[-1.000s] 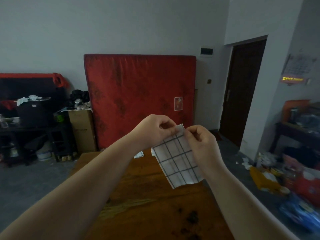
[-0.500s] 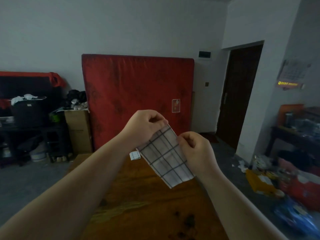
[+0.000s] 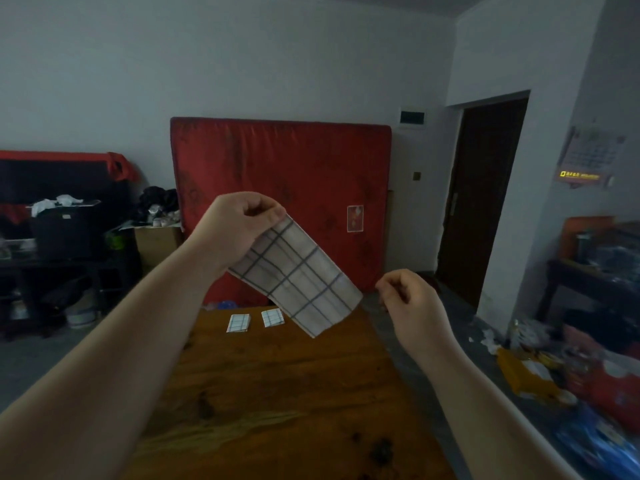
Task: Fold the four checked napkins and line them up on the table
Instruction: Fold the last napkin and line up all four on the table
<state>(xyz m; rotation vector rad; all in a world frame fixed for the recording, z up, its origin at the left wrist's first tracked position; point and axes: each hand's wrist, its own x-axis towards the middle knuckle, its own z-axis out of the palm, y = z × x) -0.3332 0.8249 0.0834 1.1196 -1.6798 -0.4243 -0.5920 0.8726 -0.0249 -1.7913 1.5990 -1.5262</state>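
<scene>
Red mattress (image 3: 280,188) is standing upright against the far wall. Wooden table (image 3: 277,393) is stretching away beneath both forearms. Checked napkin (image 3: 298,278), partly folded into a long strip, is hanging in the air above the table's far half and slanting down to the right. Left hand (image 3: 239,230) is pinching its upper left end between thumb and curled fingers. Right hand (image 3: 412,306) is hovering just beside the strip's lower right corner, fingers curled in, thumb near forefinger, gripping nothing; a small gap is showing between it and the cloth. Left folded napkin (image 3: 238,323) and right folded napkin (image 3: 273,317) are lying flat near the table's far edge, side by side, not touching.
</scene>
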